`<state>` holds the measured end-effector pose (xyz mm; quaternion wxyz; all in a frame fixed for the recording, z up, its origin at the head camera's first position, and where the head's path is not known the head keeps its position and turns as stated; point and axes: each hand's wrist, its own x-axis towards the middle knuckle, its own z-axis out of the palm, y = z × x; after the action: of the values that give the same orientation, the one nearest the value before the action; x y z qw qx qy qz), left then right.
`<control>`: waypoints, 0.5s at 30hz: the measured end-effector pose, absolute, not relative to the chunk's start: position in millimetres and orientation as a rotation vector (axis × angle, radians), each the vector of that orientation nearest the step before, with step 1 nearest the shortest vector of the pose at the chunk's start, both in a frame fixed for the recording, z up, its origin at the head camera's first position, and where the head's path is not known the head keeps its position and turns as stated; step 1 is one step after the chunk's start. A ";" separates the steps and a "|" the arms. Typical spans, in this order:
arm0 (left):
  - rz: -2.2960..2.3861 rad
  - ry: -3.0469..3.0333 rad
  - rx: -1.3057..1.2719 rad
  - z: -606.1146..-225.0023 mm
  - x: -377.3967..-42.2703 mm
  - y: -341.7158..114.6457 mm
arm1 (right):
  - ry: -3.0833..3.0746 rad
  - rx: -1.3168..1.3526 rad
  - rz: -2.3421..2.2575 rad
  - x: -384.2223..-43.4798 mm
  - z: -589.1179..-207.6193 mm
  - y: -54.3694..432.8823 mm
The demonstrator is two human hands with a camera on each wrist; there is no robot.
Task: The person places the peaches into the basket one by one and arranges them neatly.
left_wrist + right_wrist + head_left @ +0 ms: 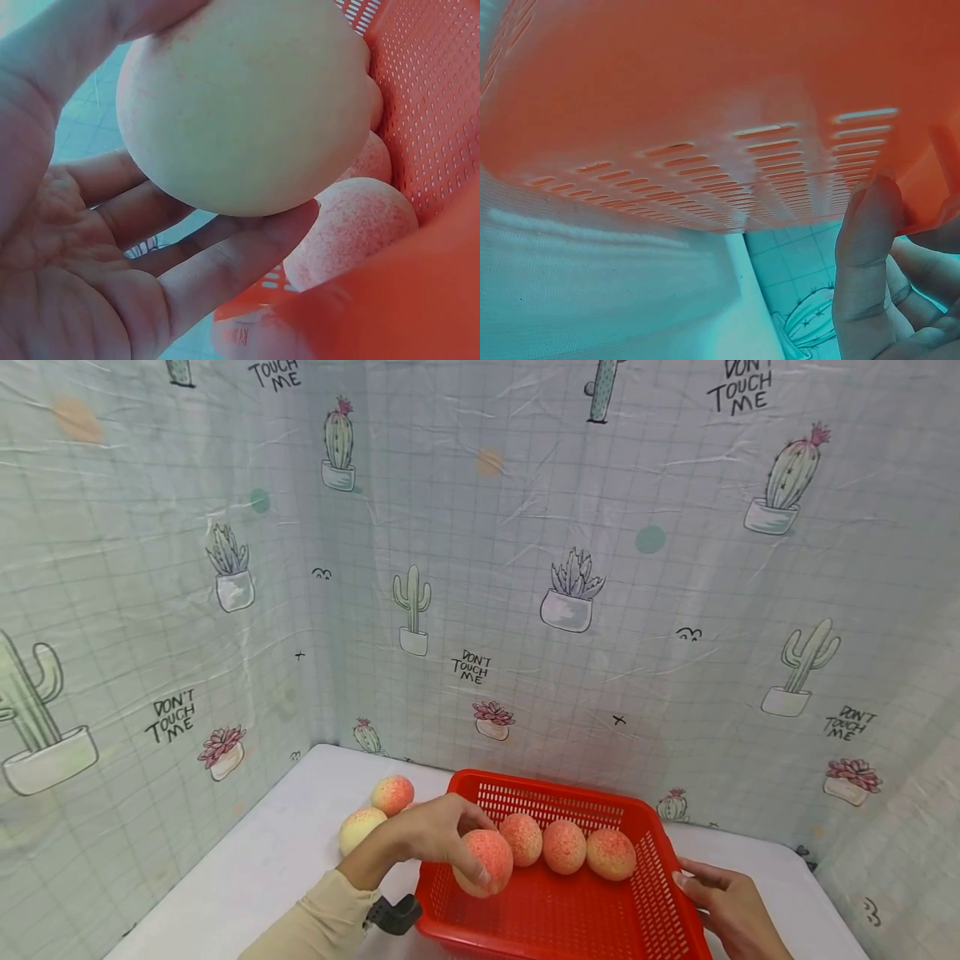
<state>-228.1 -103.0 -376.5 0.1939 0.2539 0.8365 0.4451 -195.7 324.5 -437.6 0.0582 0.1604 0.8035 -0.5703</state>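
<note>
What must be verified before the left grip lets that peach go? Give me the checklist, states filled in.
1. Left grip securely around the held peach: ok, thumb and fingers hold it.
2. Right grip on the red basket: ok, at its right-hand rim.
3. Bare basket floor in front of the row of peaches: ok.
4. Held peach clear of that row: cannot tell.
5. All peaches inside: not ok, at least two outside peaches sit on the table.
</note>
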 end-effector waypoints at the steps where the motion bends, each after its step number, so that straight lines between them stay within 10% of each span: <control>1: 1.247 2.346 0.712 -377.0 -228.3 -103.2 | 2.434 0.487 -1.727 -195.6 -437.5 324.4; 15: 1.224 2.334 0.721 -379.9 -228.8 -102.9 | 2.447 0.503 -1.719 -195.1 -437.3 323.0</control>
<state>-228.8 -102.9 -379.9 0.2031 0.2585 0.8363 0.4387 -195.1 323.0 -437.3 0.0547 0.1655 0.8057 -0.5661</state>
